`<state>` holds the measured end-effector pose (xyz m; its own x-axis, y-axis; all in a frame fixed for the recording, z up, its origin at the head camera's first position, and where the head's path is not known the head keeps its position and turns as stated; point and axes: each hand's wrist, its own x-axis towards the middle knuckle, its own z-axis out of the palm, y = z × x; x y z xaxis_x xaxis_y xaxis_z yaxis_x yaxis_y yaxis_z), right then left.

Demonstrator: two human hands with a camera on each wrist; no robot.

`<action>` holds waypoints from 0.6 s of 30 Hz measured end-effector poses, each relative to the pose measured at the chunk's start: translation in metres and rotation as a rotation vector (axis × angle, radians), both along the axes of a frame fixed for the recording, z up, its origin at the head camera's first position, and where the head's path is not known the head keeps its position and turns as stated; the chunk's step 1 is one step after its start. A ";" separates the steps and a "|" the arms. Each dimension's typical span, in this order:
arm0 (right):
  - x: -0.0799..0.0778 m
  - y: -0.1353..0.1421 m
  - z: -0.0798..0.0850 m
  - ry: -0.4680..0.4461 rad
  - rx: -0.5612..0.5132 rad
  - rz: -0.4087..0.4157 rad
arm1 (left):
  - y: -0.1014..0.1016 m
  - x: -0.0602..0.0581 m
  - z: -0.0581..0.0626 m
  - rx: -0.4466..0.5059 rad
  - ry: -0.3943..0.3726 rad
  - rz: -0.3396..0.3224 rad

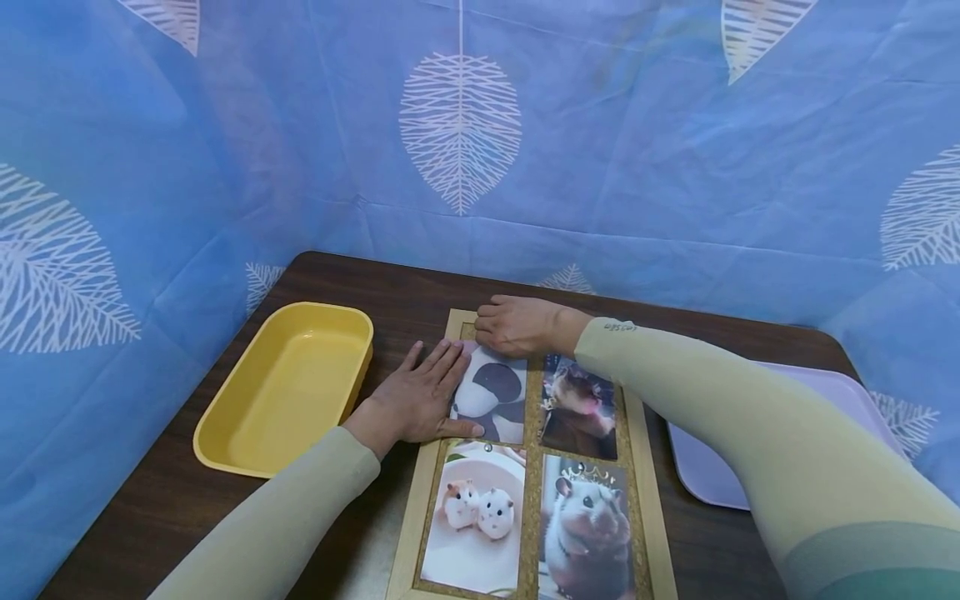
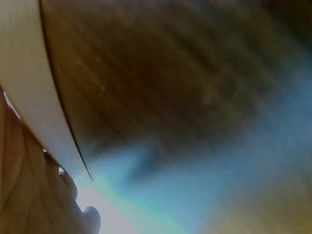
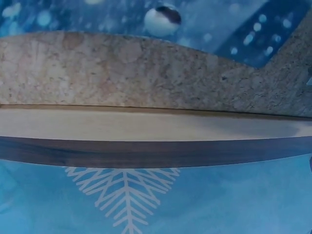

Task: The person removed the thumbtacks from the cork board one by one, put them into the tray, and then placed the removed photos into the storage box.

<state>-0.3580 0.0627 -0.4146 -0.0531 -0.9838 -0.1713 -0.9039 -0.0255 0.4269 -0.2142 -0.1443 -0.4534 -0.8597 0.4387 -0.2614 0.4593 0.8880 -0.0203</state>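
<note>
A corkboard [image 1: 533, 467] in a pale wooden frame lies on the table with several photos on it. My left hand [image 1: 420, 396] is spread flat over the left edge of the upper left photo [image 1: 491, 392], which shows a black-and-white rounded figure. Its thumb points across the photo's lower part. At that photo's top edge, my right hand [image 1: 517, 325] has its fingers curled downward; I cannot tell what is under its fingertips. Silver round-headed pins hold the hamster photo [image 1: 472, 533], the crowned hamster photo [image 1: 588, 533] and the upper right photo [image 1: 577, 408]; one pin [image 3: 163, 20] shows closely in the right wrist view.
A yellow tray [image 1: 285, 392] stands left of the corkboard. On the right, partly behind my right sleeve, lies a lilac tray [image 1: 712, 483]. The dark wooden table [image 1: 397, 287] ends at a blue curtain [image 1: 600, 183] with white leaf prints.
</note>
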 end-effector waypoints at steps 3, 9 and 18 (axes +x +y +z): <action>-0.001 -0.001 -0.001 0.023 0.008 -0.013 | 0.000 0.000 0.000 -0.003 -0.007 0.003; -0.004 0.000 -0.003 0.069 0.003 0.019 | 0.000 -0.001 -0.002 -0.008 -0.011 0.011; -0.011 0.005 -0.008 0.104 -0.030 0.131 | 0.000 -0.002 -0.003 -0.012 -0.008 0.012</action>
